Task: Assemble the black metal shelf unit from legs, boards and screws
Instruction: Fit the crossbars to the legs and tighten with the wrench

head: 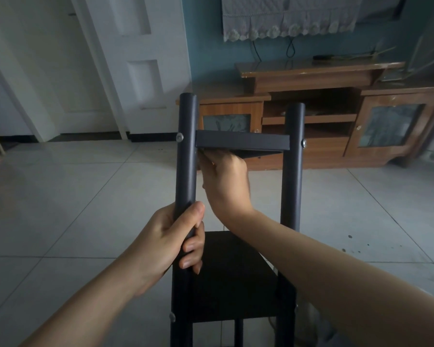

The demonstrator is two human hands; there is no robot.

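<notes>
The black metal shelf unit stands upright in front of me. My left hand (176, 239) grips its left leg (187, 151) about halfway up. An upper board (242, 142) spans between that leg and the right leg (293, 166), with a silver screw (179, 137) showing on the left leg and another screw (304, 143) on the right leg. My right hand (227, 182) reaches under the board's left end, and its fingertips are hidden beneath the board. A lower board (231, 279) sits between the legs near my forearms.
A wooden TV cabinet (336, 121) stands against the blue wall behind the unit. A white door (135, 66) is at the back left. Pale floor tiles (73, 196) surround the unit on both sides.
</notes>
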